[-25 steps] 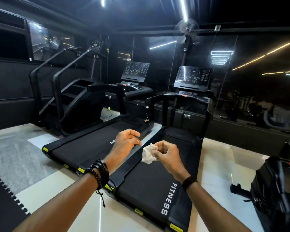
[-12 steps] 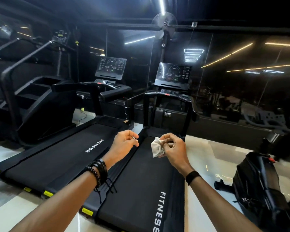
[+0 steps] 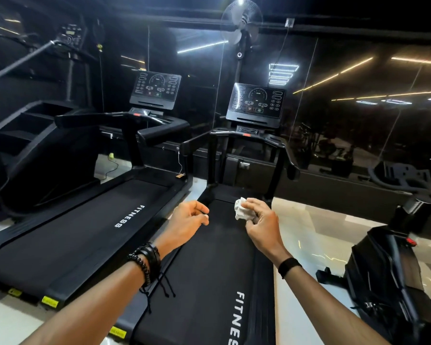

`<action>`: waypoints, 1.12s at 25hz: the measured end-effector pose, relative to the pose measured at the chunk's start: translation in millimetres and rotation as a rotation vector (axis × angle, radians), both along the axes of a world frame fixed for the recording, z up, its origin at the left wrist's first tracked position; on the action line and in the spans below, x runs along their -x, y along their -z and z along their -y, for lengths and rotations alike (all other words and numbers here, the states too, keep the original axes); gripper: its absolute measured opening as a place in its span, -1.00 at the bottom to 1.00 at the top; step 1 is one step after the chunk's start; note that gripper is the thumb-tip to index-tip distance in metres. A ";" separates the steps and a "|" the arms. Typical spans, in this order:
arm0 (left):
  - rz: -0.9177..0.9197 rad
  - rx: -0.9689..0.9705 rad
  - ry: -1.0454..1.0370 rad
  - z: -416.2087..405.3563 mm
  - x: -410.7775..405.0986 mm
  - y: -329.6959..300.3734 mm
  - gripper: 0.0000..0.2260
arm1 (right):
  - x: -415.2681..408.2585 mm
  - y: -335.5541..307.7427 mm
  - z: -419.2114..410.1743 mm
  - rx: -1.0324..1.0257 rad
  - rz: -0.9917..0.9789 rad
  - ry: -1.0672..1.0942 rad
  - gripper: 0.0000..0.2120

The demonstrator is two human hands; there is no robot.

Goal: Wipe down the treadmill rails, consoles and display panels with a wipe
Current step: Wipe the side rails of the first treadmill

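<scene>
Two treadmills are sitting side by side ahead of us; we are standing at the foot of the right treadmill (image 3: 209, 282), arms out over its belt. We are holding the wipe (image 3: 241, 209) in the right hand (image 3: 260, 220), bunched into a small white wad, pinched between thumb and fingertips, in the air above the belt and touching nothing else. We are judging it light, soft and limp, likely damp; it is going to crumple rather than hold shape, so we are better off spreading it flat under the fingers and pressing with the pads than wiping with a tight ball. Right grip is narrow, closing on the wipe. The left hand (image 3: 188, 221) is hovering just beside it, fingers loosely curled, holding nothing, apart from the wipe. Rails (image 3: 197, 140), console (image 3: 246, 131) and display panel (image 3: 257, 100) of this machine are well ahead of both hands, nothing wiped yet by our reading. The left treadmill (image 3: 97, 220) with its own display (image 3: 156, 88) is waiting too. A dark bag (image 3: 388, 277) is lying on the floor at right.
</scene>
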State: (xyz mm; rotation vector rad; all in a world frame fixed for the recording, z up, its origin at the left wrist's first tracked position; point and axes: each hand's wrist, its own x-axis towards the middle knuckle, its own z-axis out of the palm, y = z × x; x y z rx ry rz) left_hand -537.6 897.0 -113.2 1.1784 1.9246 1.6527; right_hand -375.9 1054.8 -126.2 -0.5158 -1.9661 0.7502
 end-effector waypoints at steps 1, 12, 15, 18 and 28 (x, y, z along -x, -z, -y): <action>-0.037 0.017 -0.003 -9.4 10.2 2.2 -0.87 | 12.2 1.7 -11.6 0.008 -0.016 -0.006 -0.58; -0.202 0.005 -0.190 -96.6 166.0 -18.1 -0.92 | 190.1 -22.6 -113.2 0.123 -0.098 -0.136 -0.89; -0.205 0.060 -0.246 -95.5 208.1 -3.2 -0.92 | 241.2 -9.5 -114.5 0.132 -0.063 -0.194 -0.86; -0.185 0.101 -0.287 -89.8 260.2 10.3 -0.92 | 300.1 3.2 -112.2 0.122 -0.031 -0.264 -0.76; -0.219 0.146 -0.430 -7.1 492.9 -3.8 -0.90 | 562.4 -12.6 -53.5 0.145 -0.102 -0.423 -0.66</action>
